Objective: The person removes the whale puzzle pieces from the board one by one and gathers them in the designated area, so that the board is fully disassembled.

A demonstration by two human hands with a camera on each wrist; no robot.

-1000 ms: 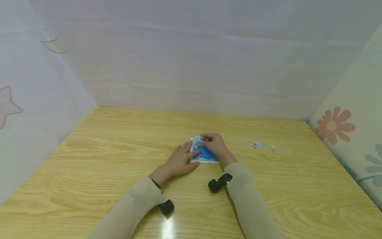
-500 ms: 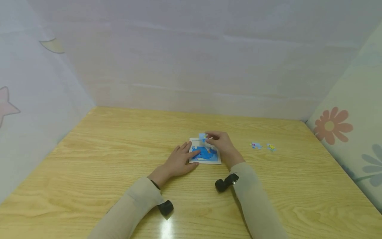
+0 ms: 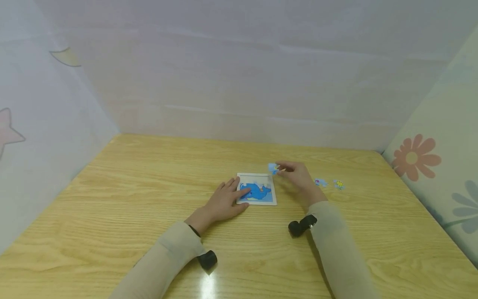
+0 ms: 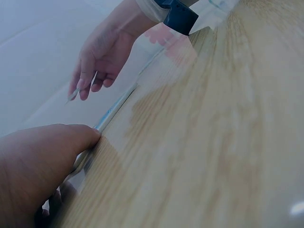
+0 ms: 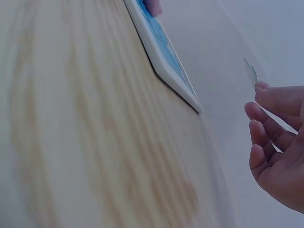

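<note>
my left hand (image 3: 223, 202) lies flat on the tabletop (image 3: 130, 199) with its fingers straight, the fingertips pressing on the left edge of the puzzle board (image 3: 257, 189); i judge it sits there to pin the board so it does not slide on the smooth wood. my right hand (image 3: 298, 176) hovers just beyond the board's far right corner, thumb and fingertips pinched on a small light blue puzzle piece (image 3: 273, 167), which is lifted clear of both the board and the tabletop. held by its edge like that, the piece shows thin and edge-on in the right wrist view (image 5: 250, 72), and the grip leaves most of its face free. the board lies flat, with a blue whale picture facing up; the top strip above the whale looks pale, though i cannot tell from here which slots are bare. two more small pieces (image 3: 330, 183) lie side by side on the tabletop well to the right of the board, past my right hand, within easy reach of that hand. the two hands are apart, one on each side of the board.
</note>
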